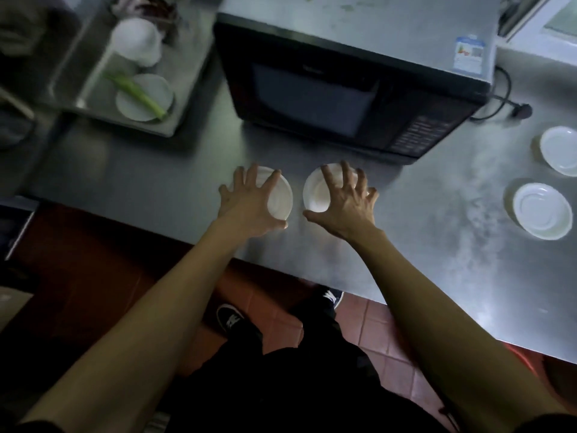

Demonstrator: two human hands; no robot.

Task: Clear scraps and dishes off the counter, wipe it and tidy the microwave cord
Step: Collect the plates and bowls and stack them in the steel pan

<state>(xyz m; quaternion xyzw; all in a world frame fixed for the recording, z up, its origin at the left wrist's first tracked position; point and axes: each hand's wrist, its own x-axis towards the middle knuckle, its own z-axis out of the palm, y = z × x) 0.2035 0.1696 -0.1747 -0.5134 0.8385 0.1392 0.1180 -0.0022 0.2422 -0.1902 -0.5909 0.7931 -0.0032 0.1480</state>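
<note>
**Counter: both hands on two small dishes in front of microwave**

Counter (pixel 421 245) is stainless, streaked, with a cloudy smear on the right half. Two small white dishes sit side by side near its front edge, just in front of the microwave (pixel 349 85).

- Left hand (pixel 249 207): fingers spread wide, draped over the left dish (pixel 279 198), fingertips at the far rim, thumb at the near rim. Can't tell if it's lifted or only touched.
- Right hand (pixel 346 204): fingers spread and curled like a claw over the right dish (pixel 315 195), thumb at the near rim. Same: contact yes, lift unclear.
- The two dishes are close but apart.

Elsewhere on the counter:
- Two more white plates on the right, well away from the hands: near plate (pixel 541 210), far plate (pixel 560 150), partly cut off by the frame edge.
- Microwave cord (pixel 504 95) loops loose off the right rear of the microwave, plug (pixel 523 110) lying on the counter.

Left of the microwave, a sunken sink (pixel 93 85) holds a white plate (pixel 144 96) with a green onion stalk (pixel 137 93) across it, plus a white bowl (pixel 135 39) behind. Picture is blurred there.
</note>
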